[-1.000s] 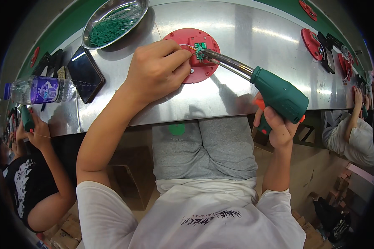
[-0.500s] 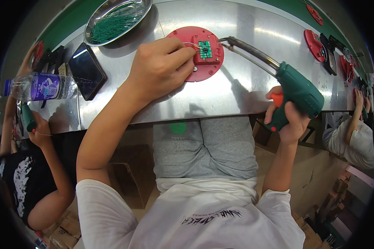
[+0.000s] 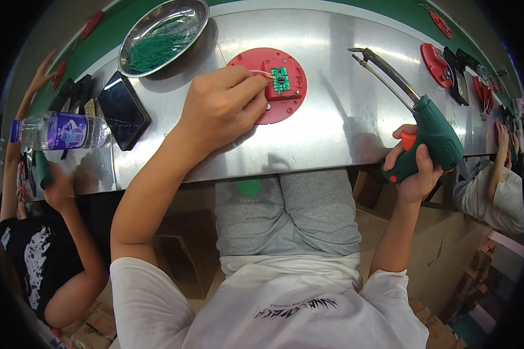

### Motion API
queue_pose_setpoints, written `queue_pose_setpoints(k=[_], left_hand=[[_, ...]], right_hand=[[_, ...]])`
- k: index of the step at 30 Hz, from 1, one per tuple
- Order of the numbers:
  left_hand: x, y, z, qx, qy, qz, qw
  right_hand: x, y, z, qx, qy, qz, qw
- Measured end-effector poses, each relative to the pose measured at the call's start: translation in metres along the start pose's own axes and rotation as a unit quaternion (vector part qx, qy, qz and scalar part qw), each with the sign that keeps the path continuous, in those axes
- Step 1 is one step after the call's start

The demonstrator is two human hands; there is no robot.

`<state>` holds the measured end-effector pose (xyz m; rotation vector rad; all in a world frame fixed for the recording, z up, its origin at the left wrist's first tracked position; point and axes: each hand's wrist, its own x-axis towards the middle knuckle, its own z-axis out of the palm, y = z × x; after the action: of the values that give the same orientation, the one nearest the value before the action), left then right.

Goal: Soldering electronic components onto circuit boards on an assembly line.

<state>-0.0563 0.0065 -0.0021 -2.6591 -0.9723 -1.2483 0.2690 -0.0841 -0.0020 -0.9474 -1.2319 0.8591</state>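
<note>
A red round plastic housing (image 3: 282,111) lies on the metal bench, with a small green circuit board (image 3: 281,80) on its raised middle block. My left hand (image 3: 224,104) rests over the housing's left side, thumb and forefinger pinched on thin wires (image 3: 261,72) that run to the board's left edge; the exact grip is partly hidden by the fingers. In my right hand (image 3: 416,166) is a green soldering gun (image 3: 439,131) with an orange-red trigger, held by its handle. Its long metal tip (image 3: 361,52) points up and left, in the air to the right of the housing, apart from it.
A steel bowl (image 3: 201,26) of green cut wires stands at the back left. Near it lie a dark phone (image 3: 122,110) and a water bottle (image 3: 70,131). At the right are another red housing (image 3: 434,64) and black parts. Co-workers sit on both sides.
The soldering gun has moved right, and its tip has gone from beside the housing's right edge to well away from it. My left hand keeps its pinch at the board.
</note>
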Motion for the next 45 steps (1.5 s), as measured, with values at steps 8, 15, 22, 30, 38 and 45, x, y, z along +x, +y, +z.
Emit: queue_pose_setpoints(k=[8, 15, 22, 30, 38, 45], left_hand=[[0.000, -0.002, -0.004, 0.017, -0.002, -0.007, 1.000], [0.049, 0.015, -0.022, 0.086, -0.130, -0.067, 0.986], [0.128, -0.030, 0.023, 0.031, -0.244, -0.099, 0.964], [0.307, -0.115, 0.215, 0.181, -0.072, -0.097, 0.976], [0.413, -0.076, 0.384, 0.190, -0.146, -0.372, 0.897], [0.395, -0.116, 0.375, 0.129, -0.132, -0.346, 0.920]], right_hand=[[0.009, -0.001, -0.011, 0.030, 0.047, -0.009, 0.998], [0.042, -0.009, -0.062, 0.037, 0.145, -0.023, 0.988], [0.044, 0.014, -0.092, 0.150, 0.273, -0.047, 0.949], [0.042, 0.021, -0.093, 0.137, 0.387, -0.026, 0.911], [0.053, 0.023, -0.085, 0.131, 0.454, -0.002, 0.881], [0.052, 0.027, -0.092, 0.125, 0.446, -0.025, 0.886]])
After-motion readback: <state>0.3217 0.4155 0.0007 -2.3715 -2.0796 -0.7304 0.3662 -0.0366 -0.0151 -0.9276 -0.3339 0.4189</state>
